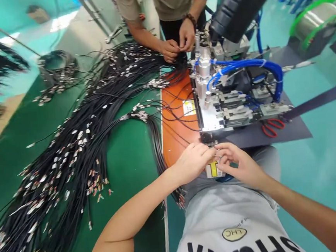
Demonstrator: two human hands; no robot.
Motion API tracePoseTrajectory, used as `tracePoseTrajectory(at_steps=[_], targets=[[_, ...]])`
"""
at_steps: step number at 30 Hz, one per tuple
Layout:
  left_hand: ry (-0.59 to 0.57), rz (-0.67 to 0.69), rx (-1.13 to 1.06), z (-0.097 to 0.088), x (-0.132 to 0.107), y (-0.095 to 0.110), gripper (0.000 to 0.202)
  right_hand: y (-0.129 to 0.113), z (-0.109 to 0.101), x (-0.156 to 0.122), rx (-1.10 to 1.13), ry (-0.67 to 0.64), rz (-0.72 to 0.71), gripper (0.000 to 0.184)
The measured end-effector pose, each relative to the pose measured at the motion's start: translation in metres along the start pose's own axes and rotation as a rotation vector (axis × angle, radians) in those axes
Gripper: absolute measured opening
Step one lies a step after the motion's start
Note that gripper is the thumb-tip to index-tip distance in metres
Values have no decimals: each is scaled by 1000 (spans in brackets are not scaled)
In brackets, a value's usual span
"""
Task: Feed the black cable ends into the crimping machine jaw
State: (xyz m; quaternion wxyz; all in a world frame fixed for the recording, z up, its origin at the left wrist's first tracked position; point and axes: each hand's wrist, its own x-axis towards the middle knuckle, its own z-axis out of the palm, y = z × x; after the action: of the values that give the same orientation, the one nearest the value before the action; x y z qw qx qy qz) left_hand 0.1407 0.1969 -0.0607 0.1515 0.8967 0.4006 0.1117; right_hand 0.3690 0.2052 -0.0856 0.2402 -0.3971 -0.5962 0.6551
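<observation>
Below the front edge of the machine, my left hand is closed in a pinch on a thin black cable that runs in from the left. My right hand meets it fingertip to fingertip, its fingers curled on what look like fine wires at the cable's end. The wire ends are small and partly hidden by my fingers. Just under my hands is a label with a yellow arrow. The benchtop machine, with metal cylinders and blue air tubes, stands directly beyond them.
Bundles of black cables with white tags spread over the green table. Another bundle hangs over the edge to my left. Across the table, a co-worker's hands handle cables. Red-handled scissors and a wire spool are at right.
</observation>
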Motion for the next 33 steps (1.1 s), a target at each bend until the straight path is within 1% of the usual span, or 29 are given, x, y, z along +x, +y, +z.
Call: tracePoseTrajectory(at_steps=[2,5,8,11,13,14,17,19,20,22,24,25,27,29,31,33], targets=[[17,-9,-33,12,10,-7,27,5,-12,-3,9,61,9,47],[102,-82,-128,19,12,-16,24,9,-19,-3,-29,143,47,40],[148,-145,-169,21,7,-15,20,8,-12,9,-50,140,58,33],[152,-180,-186,19,6,-9,19,4,-2,25,-112,161,-22,22],[125,-200,-217,13,9,-5,20,0,-1,33,-194,194,-126,15],[93,-209,-241,9,12,-4,20,-1,-3,35,-247,196,-184,15],[-45,-206,-323,-5,22,-3,22,-6,-17,35,-460,137,-323,16],[-66,-192,-357,-10,28,-5,23,-6,-29,33,-560,124,-349,17],[-44,-193,-368,-11,30,-6,21,-4,-34,31,-561,158,-338,18],[37,-214,-383,-8,33,-8,17,0,-41,26,-469,286,-279,16],[110,-240,-388,-2,35,-10,14,5,-43,22,-298,378,-182,12],[139,-249,-386,2,35,-10,13,7,-41,21,-201,383,-125,11],[187,-260,-375,8,36,-11,12,10,-36,21,1,340,-18,11],[219,-262,-361,13,37,-12,11,10,-30,25,178,303,55,14],[234,-252,-352,16,37,-12,10,6,-27,30,295,283,83,16],[248,-236,-348,17,37,-12,9,3,-26,35,342,252,94,16]])
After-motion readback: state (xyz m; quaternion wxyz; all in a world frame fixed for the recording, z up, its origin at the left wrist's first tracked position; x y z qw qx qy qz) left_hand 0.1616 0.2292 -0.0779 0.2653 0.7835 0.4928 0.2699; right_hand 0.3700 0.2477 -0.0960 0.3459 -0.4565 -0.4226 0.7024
